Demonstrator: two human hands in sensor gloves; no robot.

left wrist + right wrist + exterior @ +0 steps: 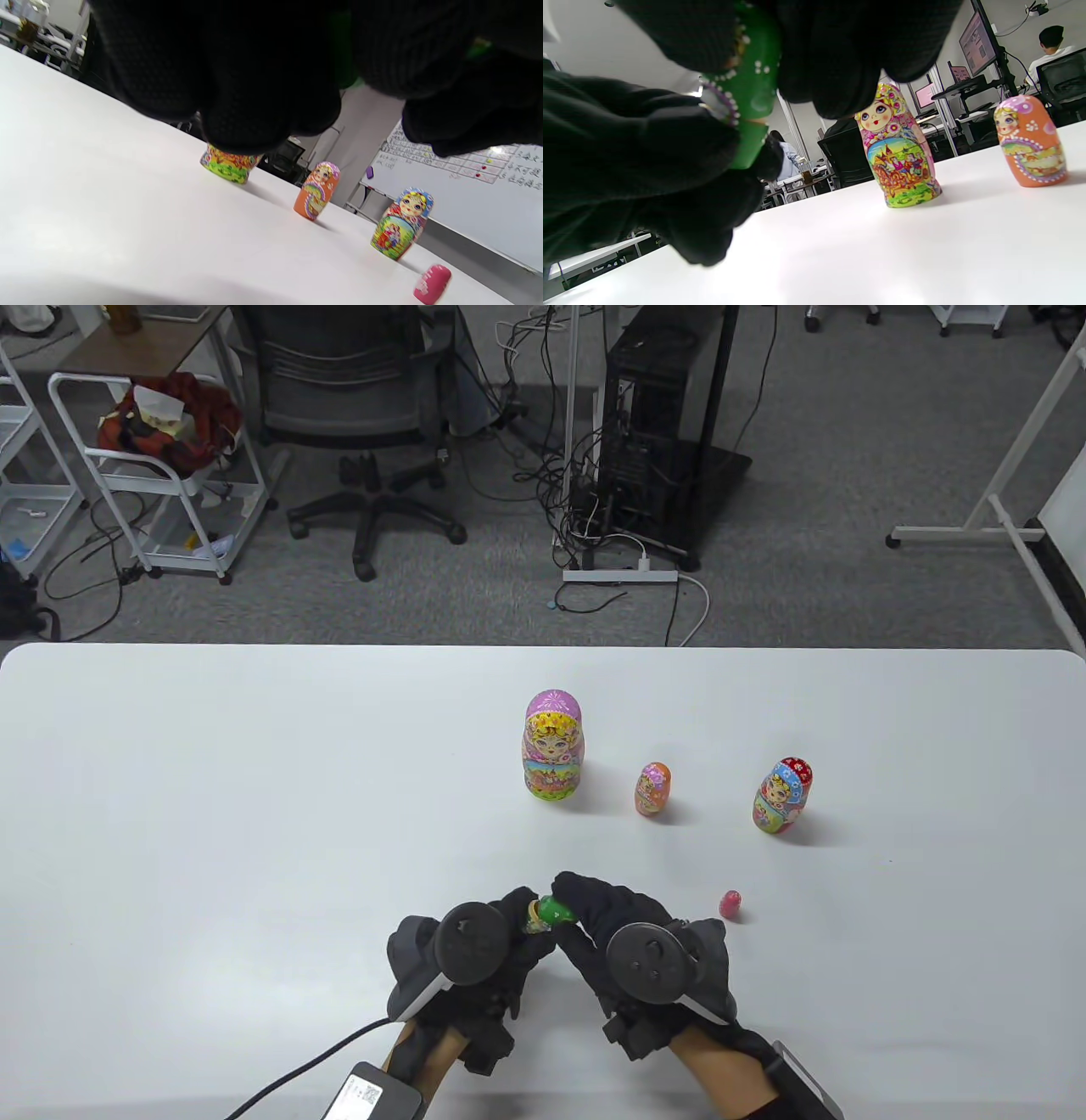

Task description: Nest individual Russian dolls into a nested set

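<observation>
1. Office floor with cables, a swivel chair (373,415) and a computer tower (653,432) lies beyond the white table (212,814).
2. Both gloved hands meet near the table's front edge, clamped together on a small green doll (550,911).
3. Left hand (462,963) grips the doll's lower end; right hand (632,950) grips its green top. Right wrist view shows a seam between the halves, possibly slightly parted; hard to tell.
4. Standing upright, well apart in a row: pink-topped largest doll (553,745), orange doll (652,789), red-and-blue doll (782,796).
5. Tiny pink doll (730,904) sits on the table just beside the right hand, not touching it.
</observation>
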